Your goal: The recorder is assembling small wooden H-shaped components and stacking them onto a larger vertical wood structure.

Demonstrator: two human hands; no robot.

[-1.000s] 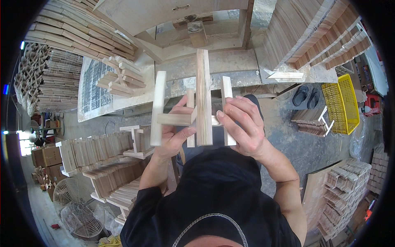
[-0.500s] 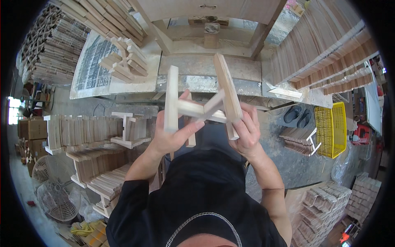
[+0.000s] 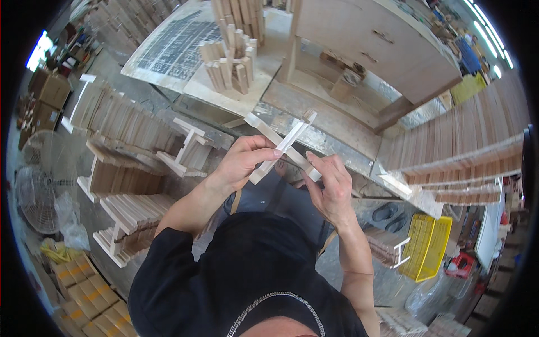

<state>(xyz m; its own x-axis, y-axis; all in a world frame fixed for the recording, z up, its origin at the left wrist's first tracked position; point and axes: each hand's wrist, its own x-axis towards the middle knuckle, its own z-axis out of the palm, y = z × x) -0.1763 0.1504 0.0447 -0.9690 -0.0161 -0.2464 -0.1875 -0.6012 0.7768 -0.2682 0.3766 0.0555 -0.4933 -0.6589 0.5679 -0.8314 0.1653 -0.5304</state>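
Note:
Over my lap is a small pale wooden frame [image 3: 287, 144], its square-cut bars crossing in an X. My left hand [image 3: 244, 160] is closed on it from the left, thumb lying along a bar close to the crossing. My right hand [image 3: 331, 182] pinches the lower right end of the other bar between thumb and fingers. Beyond the frame is the worn edge of a workbench [image 3: 297, 121]. The undersides of the bars and some fingertips are hidden.
Bundled wooden sticks [image 3: 230, 64] stand on the bench's left part. A plywood box structure [image 3: 365, 45] rises behind. Slats are stacked at right [image 3: 460, 151] and in rows at left [image 3: 118, 121]. A yellow plastic crate [image 3: 425, 247] and slippers [image 3: 387, 212] sit on the floor at right.
My view has swung round and the bench now runs diagonally. The wooden frame has been turned in my hands, from two near-upright bars with joining pieces to an X. Both hands still hold it.

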